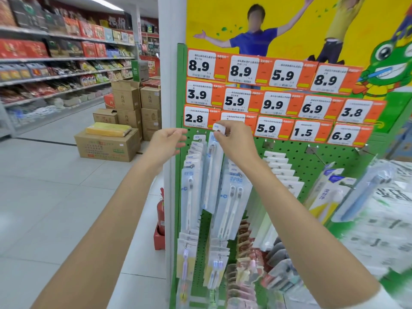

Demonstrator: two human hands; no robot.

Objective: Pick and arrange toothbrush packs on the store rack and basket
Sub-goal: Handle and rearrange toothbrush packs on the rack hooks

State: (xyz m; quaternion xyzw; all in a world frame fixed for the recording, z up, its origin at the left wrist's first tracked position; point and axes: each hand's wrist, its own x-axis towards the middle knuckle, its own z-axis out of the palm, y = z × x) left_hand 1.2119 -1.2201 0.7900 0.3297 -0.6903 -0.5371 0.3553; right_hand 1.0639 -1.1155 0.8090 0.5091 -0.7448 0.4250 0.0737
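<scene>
1. The right hand (pixel 234 143) is raised to the green pegboard rack (pixel 296 161), thumb and fingers pinching the top tab of a single toothbrush pack (pixel 211 175).
2. The pack hangs down from that pinch against the upper left of the rack, its lower end tilted slightly left. The fingers hide whether its tab sits on a peg.
3. The left hand (pixel 166 142) is just left of the pack's top, at the rack's left edge. Its fingers are loosely spread and relaxed, and it holds nothing.
4. Directly above both hands run rows of orange price tags (pixel 278 103); the right hand covers part of one in the lowest row.
5. Just left of the held pack hangs a column of similar packs (pixel 191 190), and just right below it a twin-brush pack (pixel 231 201) fronts another column; the held pack lies between them and overlaps both.
6. Further right is a stack of white-backed packs (pixel 283 170), then bare hooks (pixel 316 155) over open pegboard.
7. More packs (pixel 214 264) fill the lower pegs.
8. A white pillar (pixel 167 85) borders the rack on the left, with a red fire extinguisher (pixel 160 210) at its foot.
9. Cardboard boxes (pixel 109 144) stand on the aisle floor (pixel 55 197) well to the left.
</scene>
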